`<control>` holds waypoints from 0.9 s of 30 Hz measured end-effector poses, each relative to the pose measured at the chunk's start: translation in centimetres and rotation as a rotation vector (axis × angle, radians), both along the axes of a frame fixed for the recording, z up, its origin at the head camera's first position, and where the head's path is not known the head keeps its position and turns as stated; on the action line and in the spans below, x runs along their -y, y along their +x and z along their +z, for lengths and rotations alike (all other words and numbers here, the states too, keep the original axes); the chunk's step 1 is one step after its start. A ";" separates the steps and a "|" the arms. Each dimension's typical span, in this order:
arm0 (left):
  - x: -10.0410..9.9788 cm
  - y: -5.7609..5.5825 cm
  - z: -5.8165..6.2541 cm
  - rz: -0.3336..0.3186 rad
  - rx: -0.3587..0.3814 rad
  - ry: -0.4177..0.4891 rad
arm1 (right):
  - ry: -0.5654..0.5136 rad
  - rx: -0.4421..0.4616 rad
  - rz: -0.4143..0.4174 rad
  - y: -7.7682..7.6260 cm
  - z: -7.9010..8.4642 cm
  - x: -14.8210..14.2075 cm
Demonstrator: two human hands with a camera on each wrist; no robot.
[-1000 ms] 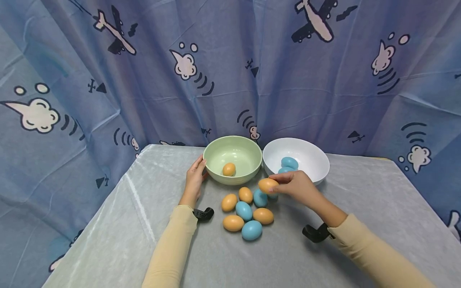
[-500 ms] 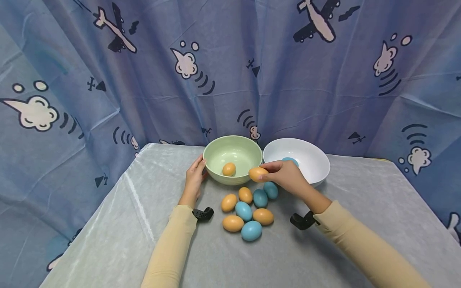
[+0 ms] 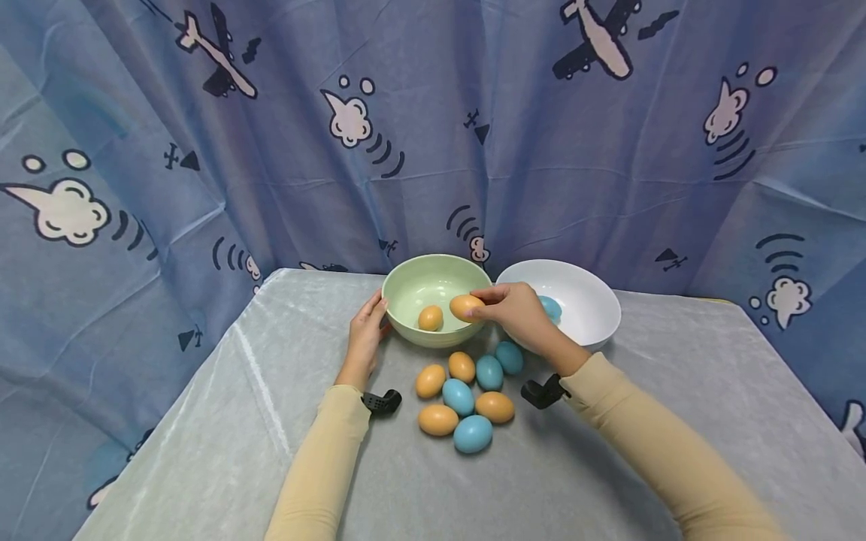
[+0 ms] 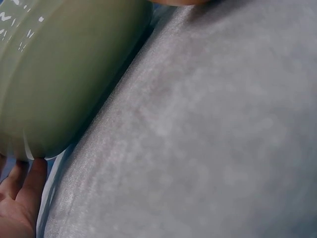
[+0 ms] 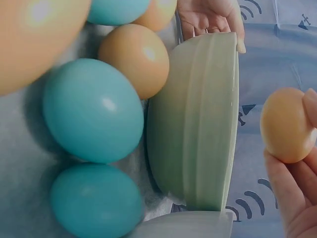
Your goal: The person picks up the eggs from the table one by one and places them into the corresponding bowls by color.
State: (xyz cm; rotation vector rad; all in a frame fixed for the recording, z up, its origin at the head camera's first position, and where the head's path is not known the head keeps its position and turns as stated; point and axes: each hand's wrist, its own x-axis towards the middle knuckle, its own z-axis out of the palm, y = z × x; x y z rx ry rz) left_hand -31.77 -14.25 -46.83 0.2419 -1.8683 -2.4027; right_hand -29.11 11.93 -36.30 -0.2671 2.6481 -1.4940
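My right hand (image 3: 519,314) pinches an orange egg (image 3: 464,308) between thumb and fingertips, over the right part of the green bowl (image 3: 436,340). In the right wrist view this held egg (image 5: 285,125) appears beyond the bowl's rim. One orange egg (image 3: 430,318) lies inside the green bowl. My left hand (image 3: 365,338) holds that bowl's left side, thumb at the rim and fingers against the outer wall. In the left wrist view, fingertips of the left hand (image 4: 22,198) touch the wall. Orange eggs (image 3: 438,419) and blue eggs (image 3: 473,434) lie grouped in front of the bowls.
A white bowl (image 3: 588,300) stands just right of the green one, with blue egg (image 3: 550,309) showing inside, partly behind my right hand. A grey cloth (image 3: 223,421) covers the table. Behind it hangs a blue curtain (image 3: 419,188) printed with planes.
My right hand has carried the orange egg leftward and away from me, from before the white bowl to over the green bowl. The left hand has stayed at the bowl.
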 end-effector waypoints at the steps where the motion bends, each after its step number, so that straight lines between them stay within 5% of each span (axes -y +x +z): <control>1: 0.0 0.0 0.0 0.000 0.001 -0.003 | -0.002 -0.001 0.000 -0.1 0.0 0.1; 27: 0.0 0.2 -0.1 -0.002 0.010 -0.009 | 0.078 -0.065 -0.031 -3.2 -0.7 2.7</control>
